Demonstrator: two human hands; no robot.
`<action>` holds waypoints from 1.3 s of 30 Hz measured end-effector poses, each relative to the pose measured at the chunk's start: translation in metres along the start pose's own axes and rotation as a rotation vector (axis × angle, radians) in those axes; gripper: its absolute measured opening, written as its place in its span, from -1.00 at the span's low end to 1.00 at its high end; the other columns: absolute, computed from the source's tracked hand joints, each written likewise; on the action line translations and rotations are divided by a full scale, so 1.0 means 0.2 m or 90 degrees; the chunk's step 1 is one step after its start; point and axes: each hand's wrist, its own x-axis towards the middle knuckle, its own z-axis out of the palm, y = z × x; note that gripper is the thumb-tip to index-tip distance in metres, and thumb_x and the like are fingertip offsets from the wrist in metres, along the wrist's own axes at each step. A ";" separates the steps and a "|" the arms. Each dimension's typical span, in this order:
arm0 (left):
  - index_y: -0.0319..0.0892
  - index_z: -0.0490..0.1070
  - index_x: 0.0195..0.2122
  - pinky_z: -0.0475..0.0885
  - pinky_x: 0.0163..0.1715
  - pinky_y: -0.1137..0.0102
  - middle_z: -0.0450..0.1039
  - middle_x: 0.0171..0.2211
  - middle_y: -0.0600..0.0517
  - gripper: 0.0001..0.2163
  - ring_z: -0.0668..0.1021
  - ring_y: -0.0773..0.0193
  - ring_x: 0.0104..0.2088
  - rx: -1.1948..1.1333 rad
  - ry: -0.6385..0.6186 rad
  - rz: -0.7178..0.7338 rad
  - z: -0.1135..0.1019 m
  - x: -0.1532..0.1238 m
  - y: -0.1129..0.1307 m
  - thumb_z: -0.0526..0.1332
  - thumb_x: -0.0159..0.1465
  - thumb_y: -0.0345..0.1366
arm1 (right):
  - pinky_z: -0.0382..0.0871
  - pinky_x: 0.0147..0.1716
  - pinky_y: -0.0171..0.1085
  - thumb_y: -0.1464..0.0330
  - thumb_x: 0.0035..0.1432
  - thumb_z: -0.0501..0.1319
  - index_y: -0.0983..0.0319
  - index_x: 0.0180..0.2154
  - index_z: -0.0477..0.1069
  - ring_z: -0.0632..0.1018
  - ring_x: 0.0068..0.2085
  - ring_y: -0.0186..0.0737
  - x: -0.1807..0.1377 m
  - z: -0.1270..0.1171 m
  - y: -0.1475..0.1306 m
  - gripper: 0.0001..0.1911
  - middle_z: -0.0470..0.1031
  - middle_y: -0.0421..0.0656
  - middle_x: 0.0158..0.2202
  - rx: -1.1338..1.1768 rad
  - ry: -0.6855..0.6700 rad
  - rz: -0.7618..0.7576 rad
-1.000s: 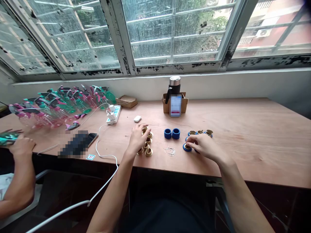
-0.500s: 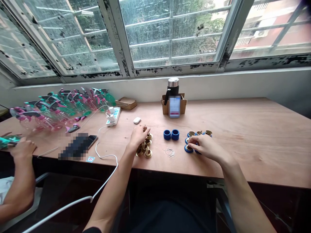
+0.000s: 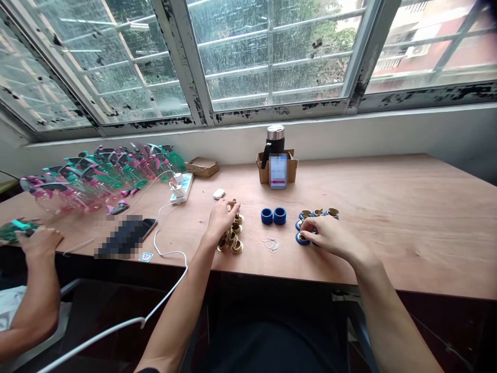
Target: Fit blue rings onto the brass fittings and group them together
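My left hand (image 3: pixel 222 215) is closed in a pinch at the far end of a cluster of gold-coloured metal pieces (image 3: pixel 236 245). A small bit of one gold piece shows at its fingertips; the rest of that piece is hidden. My right hand (image 3: pixel 324 231) pinches the gold piece seated in a blue ring (image 3: pixel 302 238) at the near left of a group. Several blue rings with gold pieces (image 3: pixel 333 213) stand there, partly covered by my right hand. Between my hands are two stacks of plain blue rings (image 3: pixel 279 215) and a loose bunch of thin pale rings (image 3: pixel 271 244).
A black flask (image 3: pixel 275 140) stands in a cardboard box (image 3: pixel 263 174) with a screen before it. Leftward are a white case (image 3: pixel 219 194), a power strip (image 3: pixel 187 187), a phone (image 3: pixel 126 235), white cable (image 3: pixel 171 295) and many spray bottles (image 3: pixel 89 178). Another person's hand (image 3: pixel 41 241) holds something green.
My hands keep nearly the same places and pinches. The view has shifted slightly, and the other person's hand at the left has moved a little to the right.
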 end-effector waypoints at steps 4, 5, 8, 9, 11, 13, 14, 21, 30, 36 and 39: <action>-0.20 0.63 -0.01 0.36 0.34 0.16 0.56 0.19 -0.19 -0.71 0.54 -0.04 0.26 -0.059 0.055 0.031 -0.01 0.00 0.02 0.28 0.41 -0.12 | 0.38 -0.32 -0.20 0.26 0.25 0.31 0.16 -0.34 0.62 0.61 -0.31 -0.06 0.00 0.00 0.00 -0.84 0.67 -0.09 -0.35 0.011 0.004 -0.005; -0.19 0.62 0.00 0.37 0.33 0.17 0.55 0.20 -0.18 -0.71 0.54 -0.01 0.26 -0.093 0.068 0.035 -0.01 -0.01 0.03 0.30 0.40 -0.13 | 0.38 -0.32 -0.20 0.26 0.25 0.31 0.15 -0.34 0.62 0.61 -0.32 -0.06 0.00 0.00 0.00 -0.84 0.67 -0.10 -0.35 0.012 0.005 -0.005; -0.22 0.59 0.05 0.49 0.23 0.18 0.58 0.17 -0.20 -0.66 0.61 0.02 0.18 -0.287 0.064 -0.007 -0.03 -0.03 0.07 0.35 0.35 -0.12 | 0.38 -0.32 -0.19 0.27 0.24 0.31 0.15 -0.35 0.61 0.60 -0.32 -0.06 0.00 0.00 -0.01 -0.85 0.66 -0.10 -0.37 0.008 0.006 -0.004; -0.24 0.58 0.07 0.53 0.18 0.17 0.61 0.12 -0.21 -0.62 0.64 0.02 0.13 -0.373 0.048 -0.043 -0.04 -0.05 0.08 0.37 0.33 -0.11 | 0.38 -0.32 -0.19 0.27 0.24 0.31 0.15 -0.35 0.61 0.61 -0.32 -0.06 0.00 0.00 -0.01 -0.85 0.66 -0.10 -0.38 0.005 0.007 -0.004; -0.28 0.56 0.07 0.55 0.18 0.17 0.65 0.05 -0.22 -0.58 0.68 0.04 0.08 -0.556 0.016 -0.113 -0.07 -0.09 0.11 0.45 0.27 -0.15 | 0.37 -0.33 -0.20 0.28 0.23 0.30 0.15 -0.36 0.61 0.61 -0.31 -0.06 0.00 0.00 -0.01 -0.85 0.66 -0.10 -0.38 -0.005 0.010 -0.005; -0.29 0.57 0.01 0.56 0.21 0.19 0.65 0.05 -0.20 -0.64 0.70 0.08 0.05 -0.726 -0.026 -0.152 -0.10 -0.13 0.14 0.47 0.25 -0.21 | 0.37 -0.33 -0.20 0.29 0.23 0.30 0.15 -0.36 0.60 0.61 -0.31 -0.05 0.00 0.00 -0.01 -0.86 0.66 -0.09 -0.38 -0.016 0.011 -0.003; -0.28 0.58 -0.02 0.57 0.21 0.20 0.65 0.06 -0.19 -0.67 0.70 0.09 0.05 -0.800 -0.054 -0.168 -0.11 -0.15 0.16 0.46 0.25 -0.23 | 0.36 -0.34 -0.20 0.30 0.23 0.30 0.16 -0.36 0.60 0.61 -0.31 -0.05 0.00 0.00 -0.01 -0.87 0.67 -0.09 -0.37 -0.021 0.010 -0.001; -0.31 0.54 -0.15 0.68 0.01 0.43 0.66 -0.10 -0.18 -0.87 0.75 0.17 -0.07 -1.036 -0.201 -0.334 -0.12 -0.26 0.25 0.40 0.30 -0.41 | 0.35 -0.30 -0.18 0.29 0.27 0.26 0.17 -0.33 0.58 0.63 -0.24 -0.06 0.00 0.00 -0.01 -0.84 0.70 -0.09 -0.25 -0.041 -0.025 0.024; -0.42 0.55 -0.01 0.67 0.01 0.49 0.64 -0.01 -0.27 -0.75 0.75 0.17 -0.03 -1.068 -0.248 -0.403 -0.12 -0.32 0.37 0.20 0.49 -0.31 | 0.36 -0.30 -0.19 0.27 0.31 0.26 0.16 -0.20 0.59 0.64 -0.25 -0.08 -0.01 0.01 -0.02 -0.85 0.68 -0.13 -0.28 -0.069 0.012 0.022; -0.47 0.54 -0.08 0.70 -0.04 0.43 0.64 -0.05 -0.32 -0.76 0.75 0.08 -0.02 -1.075 -0.163 -0.466 -0.10 -0.33 0.41 0.15 0.52 -0.36 | 0.51 -0.08 -0.06 0.31 0.45 0.17 0.22 0.08 0.52 0.66 -0.05 0.03 0.05 0.14 -0.11 -0.72 0.66 -0.01 -0.03 -0.113 0.242 -0.109; -0.46 0.53 -0.10 0.71 -0.09 0.44 0.65 -0.12 -0.30 -0.77 0.76 0.13 -0.10 -1.073 -0.156 -0.499 -0.07 -0.33 0.43 0.15 0.53 -0.37 | 0.51 0.09 0.03 0.41 0.47 0.12 0.24 0.12 0.51 0.61 0.13 0.12 0.10 0.26 -0.17 -0.70 0.61 0.07 0.14 -0.161 0.265 -0.207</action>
